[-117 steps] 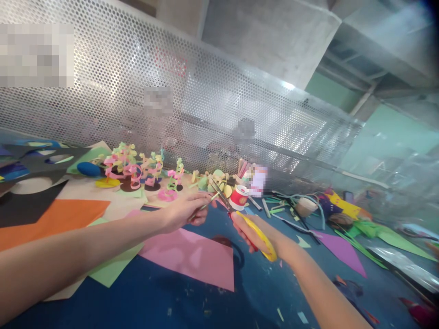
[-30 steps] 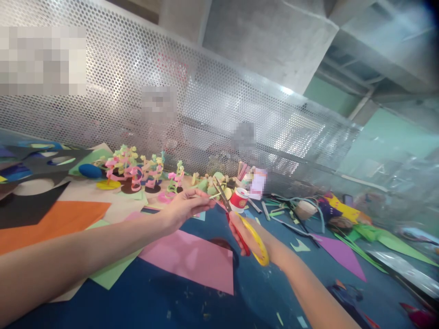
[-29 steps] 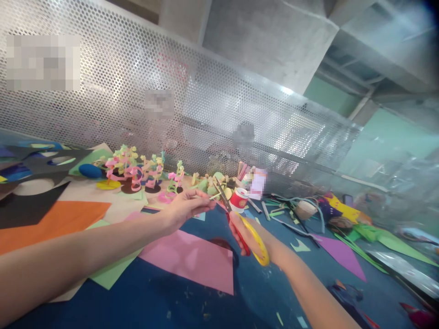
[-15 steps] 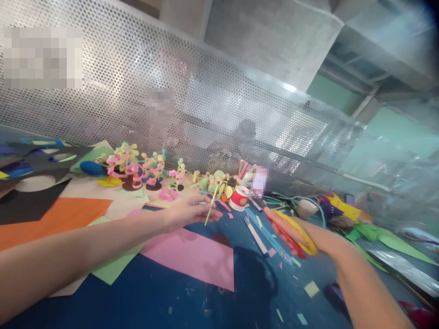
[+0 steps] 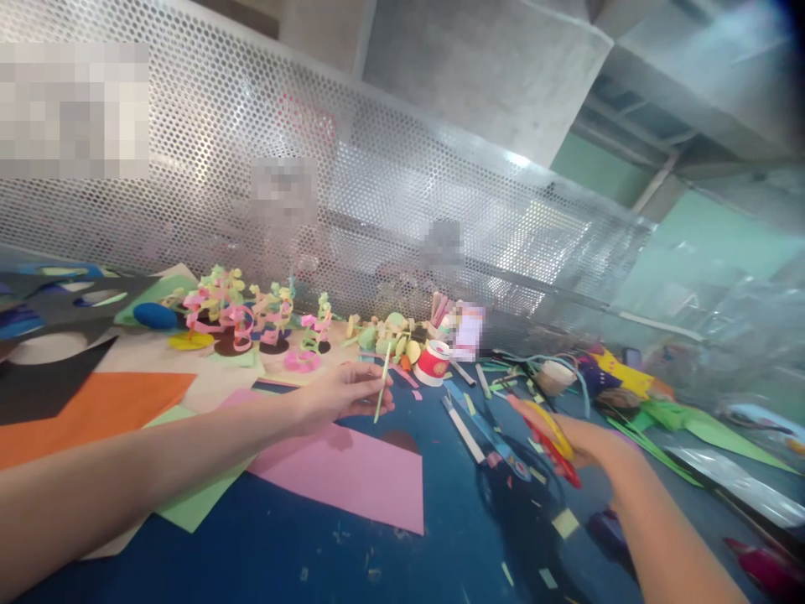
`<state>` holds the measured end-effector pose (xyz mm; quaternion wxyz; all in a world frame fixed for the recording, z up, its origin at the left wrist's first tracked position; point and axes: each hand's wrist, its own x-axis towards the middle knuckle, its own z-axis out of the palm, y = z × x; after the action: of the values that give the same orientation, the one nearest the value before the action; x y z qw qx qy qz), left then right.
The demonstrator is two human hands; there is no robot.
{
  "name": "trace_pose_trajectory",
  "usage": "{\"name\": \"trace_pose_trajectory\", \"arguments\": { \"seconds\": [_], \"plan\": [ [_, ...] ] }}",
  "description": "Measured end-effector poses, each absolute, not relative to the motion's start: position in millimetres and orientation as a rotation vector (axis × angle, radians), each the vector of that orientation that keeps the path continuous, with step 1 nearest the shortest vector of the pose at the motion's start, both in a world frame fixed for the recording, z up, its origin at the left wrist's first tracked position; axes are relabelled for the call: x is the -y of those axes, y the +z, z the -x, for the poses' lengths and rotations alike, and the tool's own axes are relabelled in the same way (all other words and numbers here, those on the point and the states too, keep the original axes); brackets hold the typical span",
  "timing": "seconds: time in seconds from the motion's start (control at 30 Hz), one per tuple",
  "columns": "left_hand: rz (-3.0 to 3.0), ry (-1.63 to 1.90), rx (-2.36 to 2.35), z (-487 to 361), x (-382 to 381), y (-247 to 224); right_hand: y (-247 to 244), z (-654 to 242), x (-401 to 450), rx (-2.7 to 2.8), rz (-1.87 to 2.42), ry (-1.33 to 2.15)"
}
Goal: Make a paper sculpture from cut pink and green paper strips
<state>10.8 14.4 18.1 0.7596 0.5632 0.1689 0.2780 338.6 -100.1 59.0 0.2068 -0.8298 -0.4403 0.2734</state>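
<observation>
My left hand [image 5: 352, 393] pinches a narrow light-green paper strip [image 5: 382, 384], held nearly upright above the table. On the right, my right hand [image 5: 582, 440] is wrapped round scissors [image 5: 557, 440] with red and yellow handles; the fingers are partly hidden and blurred. Below my left hand lies a pink paper sheet [image 5: 352, 478] on the blue table [image 5: 264, 554]. Between the two hands lie a white-handled craft knife [image 5: 464, 429] and a blue ruler-like strip [image 5: 496, 436]. A red and white paper cup [image 5: 433, 363] stands just beyond them.
Paper flower models [image 5: 236, 315] stand at the back left, near orange paper [image 5: 119, 407] and black paper [image 5: 75, 377]. Paper scraps [image 5: 564, 523] lie scattered at the right. Green paper [image 5: 710, 428] and a metal ruler [image 5: 742, 482] lie farther right. A perforated metal screen [image 5: 377, 210] runs behind.
My right hand has moved a little to the right with the scissors, away from my left hand. My left fingers have closed more around the green strip.
</observation>
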Motion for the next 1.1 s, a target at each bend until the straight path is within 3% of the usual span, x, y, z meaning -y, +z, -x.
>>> {"name": "trace_pose_trajectory", "arguments": {
  "seconds": [0.37, 0.7, 1.1],
  "plan": [
    [-1.104, 0.749, -0.518, -15.4, -15.0, 23.2, 99.7, -253.0, 88.4, 1.427, 1.823, 1.057],
    [-1.171, 0.837, -0.452, -15.2, -14.9, 23.0, 87.5, -210.5, 90.6, 1.607, 1.863, 1.120],
    [-1.308, 0.825, -0.427, -13.7, -17.9, 14.2, 78.8, -193.9, 87.8, 1.803, 1.955, 0.928]
  ]
}}
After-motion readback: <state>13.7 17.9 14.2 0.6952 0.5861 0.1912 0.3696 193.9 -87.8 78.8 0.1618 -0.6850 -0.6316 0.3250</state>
